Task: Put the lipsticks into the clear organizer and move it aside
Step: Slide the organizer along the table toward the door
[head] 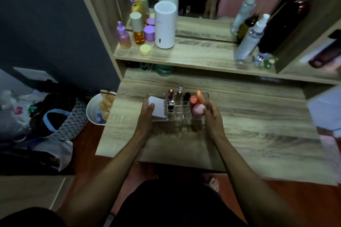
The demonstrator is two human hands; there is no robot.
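The clear organizer (181,115) stands on the wooden dressing table, a little left of centre. Several lipsticks stand upright in its middle slots: a red one (170,94), a silver one (179,91), a black one (186,96) and a black-and-silver one (171,106). A white box (157,109) fills its left section; pink and orange sponges (197,109) fill the right one. My left hand (145,118) grips the organizer's left end and my right hand (212,118) grips its right end.
A shelf (193,57) behind holds a white cylinder (164,25), purple and amber bottles at the left, and spray bottles (249,42) at the right. A mirror stands above it. A white bin (97,110) and bags sit on the floor at the left. Papers (324,110) lie at the table's right edge.
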